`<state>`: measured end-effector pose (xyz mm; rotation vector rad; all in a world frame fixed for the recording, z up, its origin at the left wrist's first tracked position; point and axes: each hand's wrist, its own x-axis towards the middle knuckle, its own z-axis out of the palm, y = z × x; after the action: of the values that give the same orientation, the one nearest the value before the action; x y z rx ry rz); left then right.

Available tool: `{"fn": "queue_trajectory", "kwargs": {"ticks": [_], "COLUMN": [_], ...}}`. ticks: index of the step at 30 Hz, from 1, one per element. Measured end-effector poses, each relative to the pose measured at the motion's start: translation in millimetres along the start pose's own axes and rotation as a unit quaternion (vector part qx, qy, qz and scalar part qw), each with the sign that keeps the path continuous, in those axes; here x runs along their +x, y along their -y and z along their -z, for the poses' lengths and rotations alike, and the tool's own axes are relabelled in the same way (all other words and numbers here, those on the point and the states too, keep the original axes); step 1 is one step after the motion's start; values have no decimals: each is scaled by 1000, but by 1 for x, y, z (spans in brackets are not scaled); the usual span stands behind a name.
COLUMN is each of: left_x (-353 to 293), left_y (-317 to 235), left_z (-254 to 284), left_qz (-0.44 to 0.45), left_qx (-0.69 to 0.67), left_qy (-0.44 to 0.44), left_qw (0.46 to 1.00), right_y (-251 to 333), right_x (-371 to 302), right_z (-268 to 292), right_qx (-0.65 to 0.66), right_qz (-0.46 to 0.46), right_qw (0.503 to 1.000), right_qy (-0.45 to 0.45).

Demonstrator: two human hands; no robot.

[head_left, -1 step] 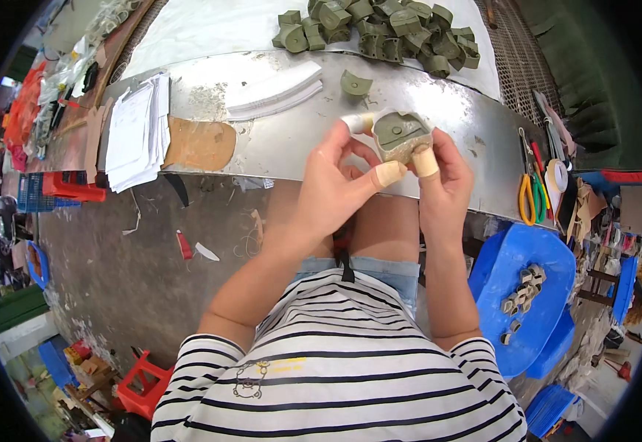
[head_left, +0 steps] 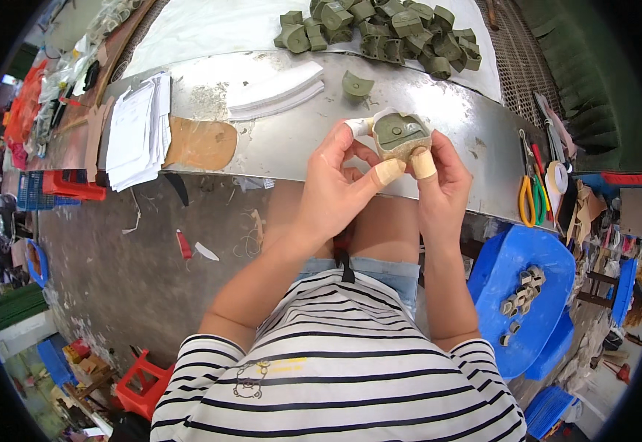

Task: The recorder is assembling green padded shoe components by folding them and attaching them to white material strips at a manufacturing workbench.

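A squat green shoe heel, with a round mark on its top face and a pale speckled covering round its side, is held up over the near edge of the metal table. My left hand pinches it from the left, with its thumb at the lower front and its index finger at the upper left side. On the right, my right hand grips it with the thumb pressed on the front of the covering. Pale tape wraps several fingertips. Just beyond, a bare green heel lies alone on the metal.
Many green heels are heaped on a white sheet at the back. White strips, papers and a brown flat piece lie to the left. Scissors lie at the right edge, above a blue basin holding several covered heels.
The heel has turned very slightly between my fingers, and my left index fingertip has shifted a little along its side. Both hands keep their hold.
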<state>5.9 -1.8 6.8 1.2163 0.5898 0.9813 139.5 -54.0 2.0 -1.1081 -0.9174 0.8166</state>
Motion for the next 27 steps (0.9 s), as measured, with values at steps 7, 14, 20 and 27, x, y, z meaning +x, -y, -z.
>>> {"fn": "queue_trajectory", "kwargs": {"ticks": [7, 14, 20, 27], "left_x": [-3, 1, 7, 3], "left_y": [-2, 4, 4, -2], "left_z": [-9, -4, 4, 0], "left_qz": [-91, -41, 36, 4], "left_qx": [19, -80, -198, 59], "left_qy": [-7, -2, 60, -9], "left_qw": [996, 996, 978, 998], "right_y": [0, 5, 4, 7], "right_x": [-4, -3, -1, -4], "right_z": [-2, -10, -3, -8], "right_qx": [-29, 106, -12, -134], "right_qz": [-17, -38, 7, 8], "right_qw": [999, 993, 1000, 991], "right_qy": [12, 25, 4, -15]}}
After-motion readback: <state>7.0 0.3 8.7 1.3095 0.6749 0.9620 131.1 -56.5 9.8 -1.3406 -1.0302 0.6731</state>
